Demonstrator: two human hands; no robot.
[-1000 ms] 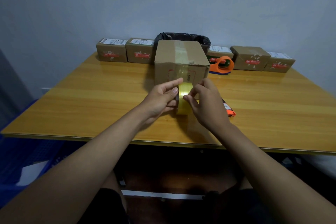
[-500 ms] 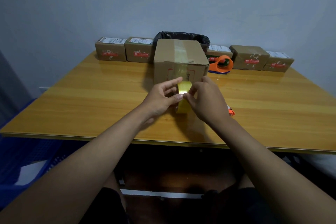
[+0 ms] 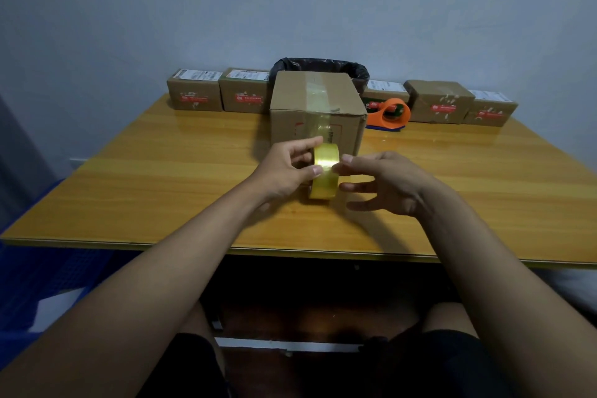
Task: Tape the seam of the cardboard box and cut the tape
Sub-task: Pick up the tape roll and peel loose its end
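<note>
Tape roll (image 3: 324, 171): I see it standing on edge on the tabletop (image 3: 161, 178), just in front of the cardboard box (image 3: 316, 113).
Left hand (image 3: 284, 171): its grip pinches the roll — thumb on the outer face, forefinger over the top.
Right hand (image 3: 384, 182): fingers spread and relaxed, fingertips touching the roll's right edge.
Box seam: clear tape already runs over the top and down the front face.
Behind: orange dispenser (image 3: 389, 113) — beside small parcels (image 3: 437, 102).

Orange-brown wooden table (image 3: 161, 191) against a plain pale blue-grey wall (image 3: 193, 10)
</note>
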